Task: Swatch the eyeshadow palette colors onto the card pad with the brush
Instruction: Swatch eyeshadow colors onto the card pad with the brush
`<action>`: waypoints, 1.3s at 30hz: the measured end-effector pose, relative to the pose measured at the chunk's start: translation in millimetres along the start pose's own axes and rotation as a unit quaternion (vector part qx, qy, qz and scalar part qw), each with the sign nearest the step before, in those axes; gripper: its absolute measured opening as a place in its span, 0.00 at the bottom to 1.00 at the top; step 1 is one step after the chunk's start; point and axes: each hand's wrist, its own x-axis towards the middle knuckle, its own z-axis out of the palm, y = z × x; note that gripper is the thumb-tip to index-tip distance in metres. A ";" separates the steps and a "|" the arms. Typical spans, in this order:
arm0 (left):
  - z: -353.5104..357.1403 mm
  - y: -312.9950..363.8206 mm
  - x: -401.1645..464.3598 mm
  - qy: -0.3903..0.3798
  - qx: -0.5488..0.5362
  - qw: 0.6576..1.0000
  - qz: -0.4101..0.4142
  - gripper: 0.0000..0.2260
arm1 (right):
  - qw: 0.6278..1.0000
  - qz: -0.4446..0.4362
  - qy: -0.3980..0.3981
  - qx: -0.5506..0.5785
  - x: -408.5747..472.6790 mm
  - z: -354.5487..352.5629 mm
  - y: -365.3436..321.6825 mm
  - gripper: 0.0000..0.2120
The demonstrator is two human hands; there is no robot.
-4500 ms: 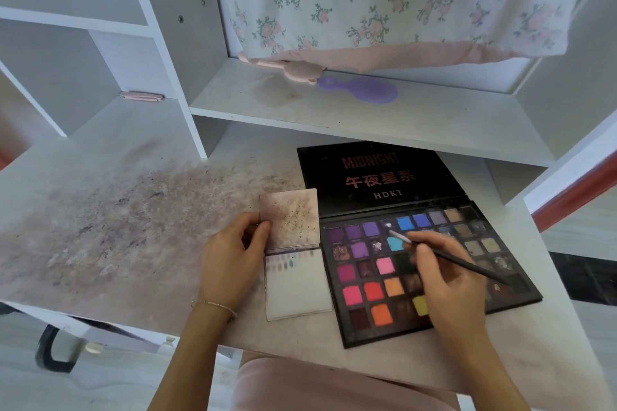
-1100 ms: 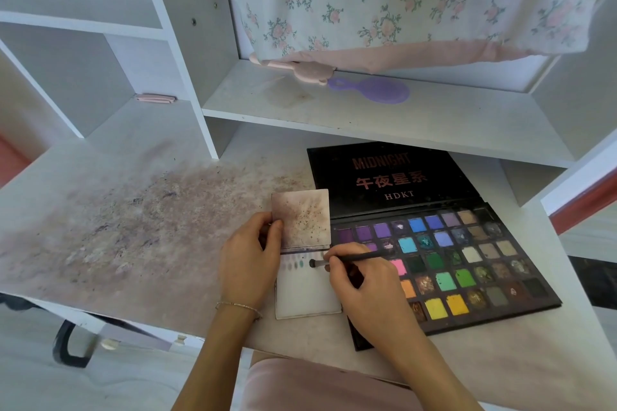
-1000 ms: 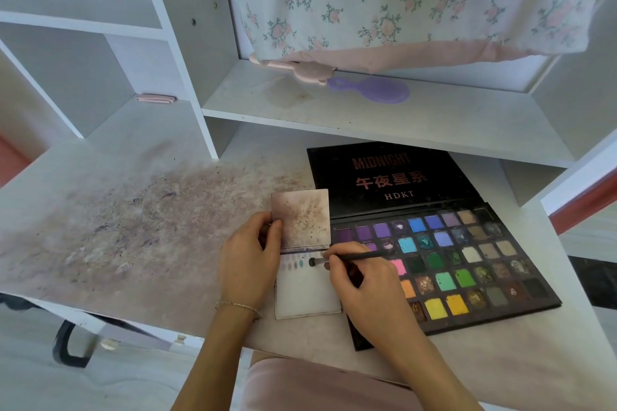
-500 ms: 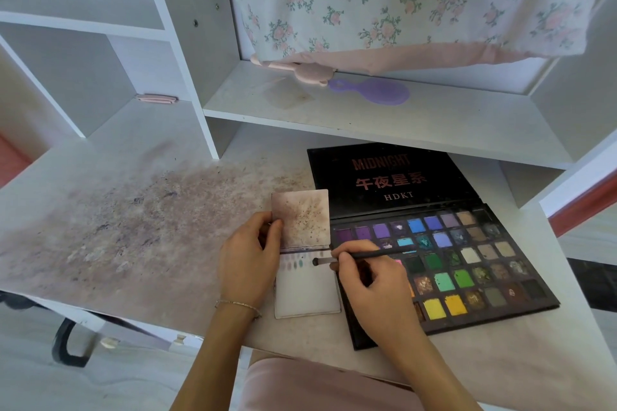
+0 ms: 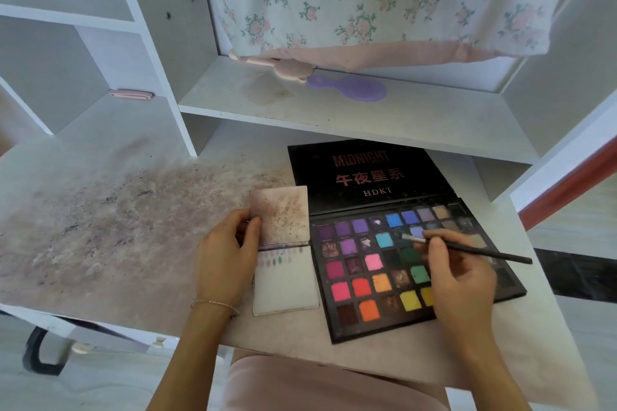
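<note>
now the right hand (image 5: 457, 280), which half a second ago had the brush (image 5: 467, 247) tip on the card pad (image 5: 283, 290), has swung back over the eyeshadow palette (image 5: 354, 280), fingers pinching the handle, bristles at a pale blue pan, so i judge a reload for the next swatch. just left, the left hand (image 5: 223, 260) pinches the pad's flipped cover, a short swatch row below.

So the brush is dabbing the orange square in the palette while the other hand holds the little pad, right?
Not orange. In the head view the brush tip sits by a pale blue square in the palette. The left hand does hold the card pad.
</note>
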 end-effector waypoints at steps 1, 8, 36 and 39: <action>0.0 -0.1 0.0 -0.001 -0.003 1.000 -0.002 0.06 | 1.000 0.005 0.016 -0.006 3.4 -6.0 3.0 0.15; 1.1 0.1 0.1 0.002 0.006 1.000 -0.001 0.05 | 0.988 0.036 0.112 -0.097 31.2 -34.4 22.1 0.04; 1.9 -0.2 0.5 0.003 0.015 1.000 0.000 0.04 | 0.983 0.020 0.085 -0.163 40.9 -34.9 36.1 0.05; 1.4 0.0 0.6 0.002 0.012 1.000 0.001 0.05 | 0.982 0.029 0.094 -0.163 40.9 -35.7 35.6 0.04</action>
